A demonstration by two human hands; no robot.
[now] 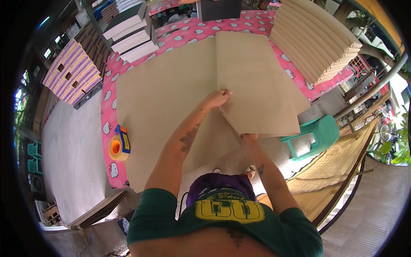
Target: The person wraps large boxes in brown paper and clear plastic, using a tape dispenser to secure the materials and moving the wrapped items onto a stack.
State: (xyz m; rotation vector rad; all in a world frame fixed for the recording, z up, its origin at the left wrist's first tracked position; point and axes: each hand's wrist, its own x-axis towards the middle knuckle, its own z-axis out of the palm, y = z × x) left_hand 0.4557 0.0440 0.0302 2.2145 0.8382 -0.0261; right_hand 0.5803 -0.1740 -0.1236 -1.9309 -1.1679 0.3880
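Note:
A large sheet of brown kraft paper (171,81) covers most of the table, and a wide flap (257,77) of it lies folded over on the right side. At the flap's left edge, my left hand (216,99) is closed, with thumb and fingers pinching the paper. The near edge of the flap stands raised off the layer below. Under that near edge is my right hand (250,137), palm and fingers hidden by the paper. A tape dispenser (120,143) with a blue and orange body and a clear roll stands by the table's left edge.
A pink patterned cloth (109,107) covers the table. Black-and-white blocks (132,34) are piled at the far left, folded brown paper (314,40) at the far right. Beyond the table, a person's hand is near a black panel (219,9). A green stool (317,135) stands right.

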